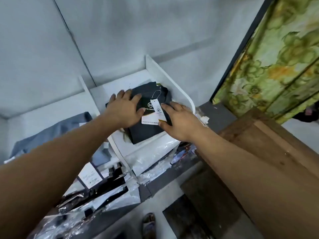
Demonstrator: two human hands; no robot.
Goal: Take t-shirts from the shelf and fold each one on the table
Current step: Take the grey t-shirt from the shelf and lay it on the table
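A folded dark grey t-shirt with white paper tags lies on a white shelf. My left hand rests flat on its left part, fingers spread and straight. On the shirt's right side lies my right hand, with its fingers reaching over the edge and its thumb beside the tags. Whether the right fingers curl under the cloth is hidden. A blue-grey garment lies in the shelf compartment to the left.
Packets in clear plastic fill the lower shelves beneath. A wooden table edge stands at the right. Green patterned fabric hangs at the upper right. A sandalled foot shows on the floor.
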